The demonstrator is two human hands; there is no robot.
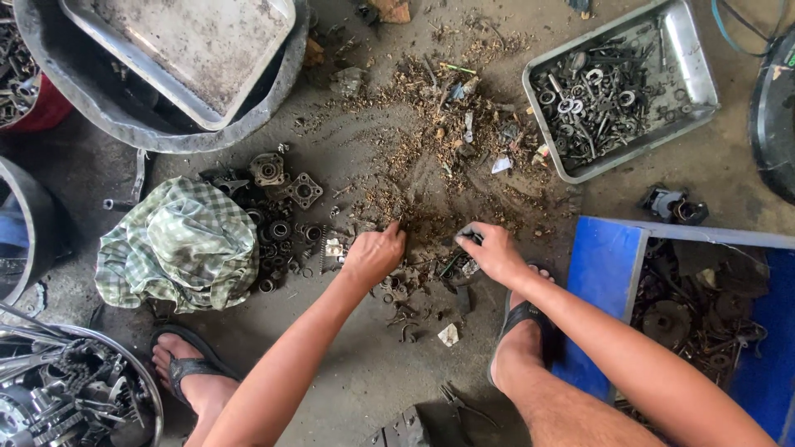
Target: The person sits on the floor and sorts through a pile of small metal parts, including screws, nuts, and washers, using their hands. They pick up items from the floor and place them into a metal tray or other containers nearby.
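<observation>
Two bare hands of yours are down on the dirty floor (373,364), working in a pile of dirt and bits (431,165). Your left hand (374,255) has its fingers curled together, with the fingertips pressed into the dirt; I cannot tell if anything is inside them. Your right hand (494,252) is pinched shut on a small dark metal piece (469,235), held between thumb and fingers just above the floor. Both hands are near each other, with small nuts and rings (406,298) lying between and under them.

Just left of your left hand sits a bunch of round metal parts (281,211), and beside those is a green checked cloth (182,244), crumpled in a heap. Up at the top left, a flat metal tray (182,45) leans inside a big grey tub (166,136). Up at the top right, another metal tray (691,66) is full of washers and bolts (592,103). At the right, a blue box (609,265) holds rusty parts (696,319). A round basket (141,377) at the bottom left holds a chain and shiny pieces.

Your feet are in black sandals: the left foot (190,368) is by the basket, and the right foot (522,335) is touching the blue box.
</observation>
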